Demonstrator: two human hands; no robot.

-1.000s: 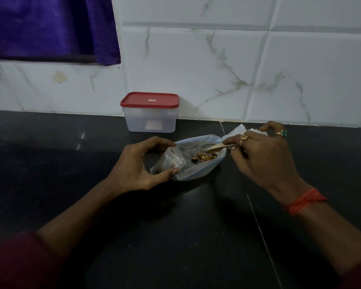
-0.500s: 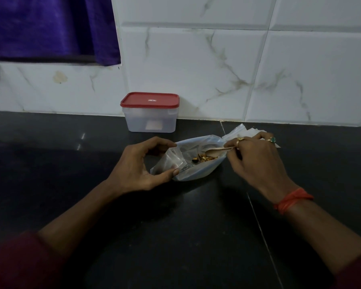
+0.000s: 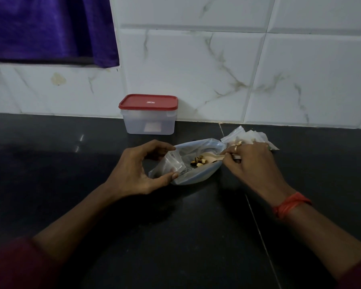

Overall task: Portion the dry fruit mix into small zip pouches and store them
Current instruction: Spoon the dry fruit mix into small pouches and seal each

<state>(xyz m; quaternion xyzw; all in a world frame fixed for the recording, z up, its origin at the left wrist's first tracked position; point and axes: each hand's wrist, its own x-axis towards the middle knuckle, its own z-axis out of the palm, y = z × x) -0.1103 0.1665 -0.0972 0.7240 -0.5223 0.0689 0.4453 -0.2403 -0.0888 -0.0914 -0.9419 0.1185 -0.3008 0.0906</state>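
A large clear plastic bag [image 3: 196, 178] lies open on the black counter, with a small heap of dry fruit mix [image 3: 198, 161] inside. My left hand [image 3: 138, 172] holds a small clear zip pouch [image 3: 172, 164] at the bag's left end, thumb below and fingers above. My right hand [image 3: 252, 161] pinches the handle of a pale wooden spoon [image 3: 212, 157], whose bowl lies in the bag beside the fruit. A pile of small zip pouches [image 3: 250, 135] lies behind my right hand, partly hidden by it.
A translucent container [image 3: 148, 122] with a red lid stands against the white tiled wall [image 3: 217, 69]. A purple cloth [image 3: 50, 28] hangs at the upper left. The dark counter [image 3: 175, 236] stretches towards me, with a seam line running at the right.
My right hand has dropped lower and drawn slightly towards me, bringing the spoon down into the bag by the fruit. My left hand and the pouch have stayed put.
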